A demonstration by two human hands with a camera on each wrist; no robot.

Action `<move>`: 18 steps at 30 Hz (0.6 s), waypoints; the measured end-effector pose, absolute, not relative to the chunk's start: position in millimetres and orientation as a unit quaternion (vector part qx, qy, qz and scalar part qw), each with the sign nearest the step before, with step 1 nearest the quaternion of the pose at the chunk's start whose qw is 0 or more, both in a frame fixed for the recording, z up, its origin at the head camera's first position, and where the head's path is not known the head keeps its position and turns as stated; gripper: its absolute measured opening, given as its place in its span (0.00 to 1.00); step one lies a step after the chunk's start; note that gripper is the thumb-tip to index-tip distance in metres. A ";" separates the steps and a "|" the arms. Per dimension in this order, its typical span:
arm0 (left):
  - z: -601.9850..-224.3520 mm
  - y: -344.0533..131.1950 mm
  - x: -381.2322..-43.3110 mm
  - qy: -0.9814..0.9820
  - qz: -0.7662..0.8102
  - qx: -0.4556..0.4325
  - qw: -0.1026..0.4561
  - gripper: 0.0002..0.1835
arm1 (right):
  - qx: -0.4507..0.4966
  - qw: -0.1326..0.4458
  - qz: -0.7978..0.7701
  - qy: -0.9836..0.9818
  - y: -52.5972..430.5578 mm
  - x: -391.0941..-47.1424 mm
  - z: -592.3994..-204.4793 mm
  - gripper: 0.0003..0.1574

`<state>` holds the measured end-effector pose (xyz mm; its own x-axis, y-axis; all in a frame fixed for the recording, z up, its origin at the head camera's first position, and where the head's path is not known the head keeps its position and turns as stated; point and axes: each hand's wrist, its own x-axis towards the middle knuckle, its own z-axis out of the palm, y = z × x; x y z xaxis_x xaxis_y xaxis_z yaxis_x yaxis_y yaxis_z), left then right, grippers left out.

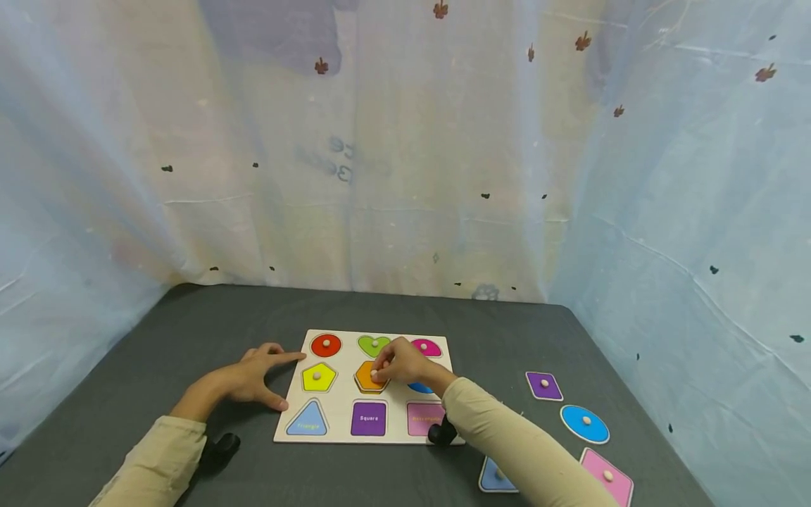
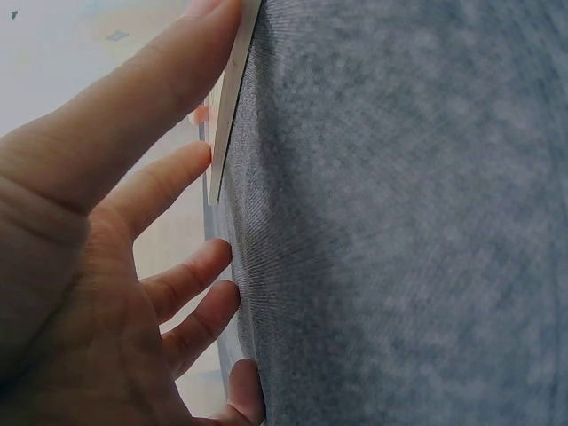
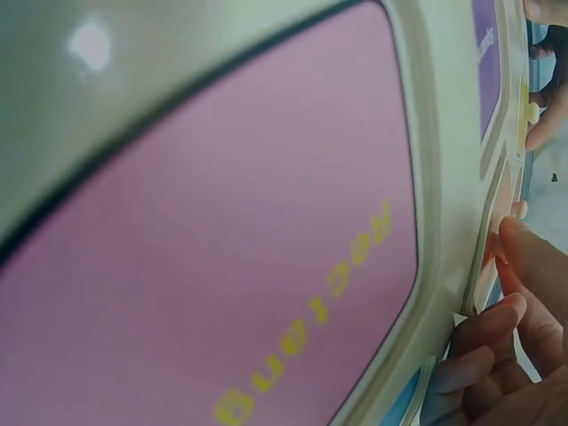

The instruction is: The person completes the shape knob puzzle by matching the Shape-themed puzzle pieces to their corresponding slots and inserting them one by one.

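A white wooden puzzle board (image 1: 345, 366) lies on the dark table. My right hand (image 1: 403, 360) pinches the knob of an orange hexagon piece (image 1: 364, 378), which sits at the board's middle slot and looks slightly off its outline. With fingers spread, my left hand (image 1: 250, 374) touches the board's left edge with thumb and index fingertip. Seated around are a red circle (image 1: 320, 345), a green heart (image 1: 367, 343), a magenta semicircle (image 1: 431, 349) and a yellow pentagon (image 1: 324, 382). A blue piece (image 1: 418, 387) is partly hidden under my right hand.
Slots for triangle (image 1: 307, 417), square (image 1: 369, 426) and rectangle (image 3: 222, 204) line the board's near row. On the right lie a purple square (image 1: 535, 380), a blue oval (image 1: 576, 424), a pink rectangle (image 1: 617, 486) and a blue triangle (image 1: 491, 479), part-covered by my right sleeve.
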<state>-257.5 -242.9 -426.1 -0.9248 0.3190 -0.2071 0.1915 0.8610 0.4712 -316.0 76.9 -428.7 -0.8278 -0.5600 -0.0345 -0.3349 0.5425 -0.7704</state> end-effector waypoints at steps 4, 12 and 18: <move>-426.3 -242.9 -257.6 0.955 0.226 0.131 0.142 0.53 | -0.253 0.141 -0.398 0.871 76.1 -315.0 -428.5 0.04; -425.2 -241.7 -256.8 0.954 0.227 0.130 0.144 0.53 | -0.250 0.147 -0.395 0.872 76.5 -314.0 -429.3 0.04; -426.2 -242.8 -257.4 0.954 0.228 0.133 0.144 0.54 | -0.256 0.152 -0.394 0.870 75.5 -313.8 -429.5 0.04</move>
